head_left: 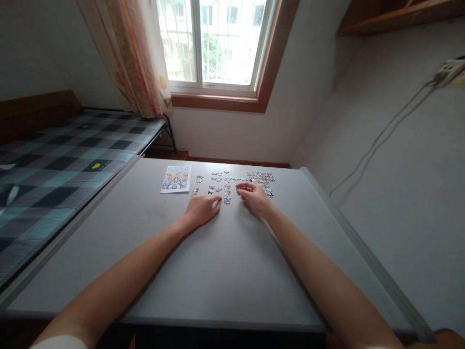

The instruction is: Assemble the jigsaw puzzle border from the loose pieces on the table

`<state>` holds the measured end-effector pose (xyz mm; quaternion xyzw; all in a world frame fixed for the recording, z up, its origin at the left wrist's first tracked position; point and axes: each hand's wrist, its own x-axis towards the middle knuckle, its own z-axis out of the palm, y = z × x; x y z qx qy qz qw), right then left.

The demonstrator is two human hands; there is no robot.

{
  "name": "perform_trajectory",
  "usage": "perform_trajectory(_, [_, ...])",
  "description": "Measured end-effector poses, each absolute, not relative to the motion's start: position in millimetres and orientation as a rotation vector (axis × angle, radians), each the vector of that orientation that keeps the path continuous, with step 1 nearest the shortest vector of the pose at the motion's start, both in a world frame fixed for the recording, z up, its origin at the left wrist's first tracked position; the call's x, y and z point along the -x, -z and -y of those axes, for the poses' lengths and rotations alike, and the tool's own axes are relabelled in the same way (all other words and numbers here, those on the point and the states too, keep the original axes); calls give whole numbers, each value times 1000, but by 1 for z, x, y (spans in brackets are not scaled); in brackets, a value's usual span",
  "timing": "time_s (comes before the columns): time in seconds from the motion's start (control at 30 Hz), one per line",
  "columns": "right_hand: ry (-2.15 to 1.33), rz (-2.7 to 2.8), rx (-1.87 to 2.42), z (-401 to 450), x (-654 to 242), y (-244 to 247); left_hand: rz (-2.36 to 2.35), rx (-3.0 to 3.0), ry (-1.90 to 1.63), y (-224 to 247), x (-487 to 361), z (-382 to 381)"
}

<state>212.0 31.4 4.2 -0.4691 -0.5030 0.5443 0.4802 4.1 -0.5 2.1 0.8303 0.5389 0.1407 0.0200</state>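
A partly joined jigsaw puzzle [227, 190] lies on the grey-white table, a narrow column with a short pale-blue row running right from its top. My left hand [202, 210] rests on the table just left of the column's lower end, index finger stretched out and thumb apart, holding nothing. To the right of the column, my right hand [254, 198] hovers with thumb and fingertips pinched on a small dark puzzle piece [237, 189], mostly hidden by the fingers. Behind that hand spreads a pile of loose puzzle pieces [264, 176], partly covered by it.
Small groups of loose pieces [216, 174] lie left of the column. Farther left is a printed picture sheet [176, 180]. The table [203, 281] ends at a raised right edge by the wall. A checked bed [90, 140] stands left; a window [218, 43] is behind.
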Motion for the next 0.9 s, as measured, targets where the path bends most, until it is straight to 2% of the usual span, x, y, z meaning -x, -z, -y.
perform_trajectory(0.37, [-1270,1233,1056,-17,-198,5,-1668,-2556,-473,-1,-3,0])
perform_trajectory(0.73, [-1175,1426,918,-7,-191,10,-1394,-2646,-789,8,2,-1])
perform_trajectory(0.9, [-1206,1459,881,-5,-189,10,-1356,-2706,-794,11,3,-2])
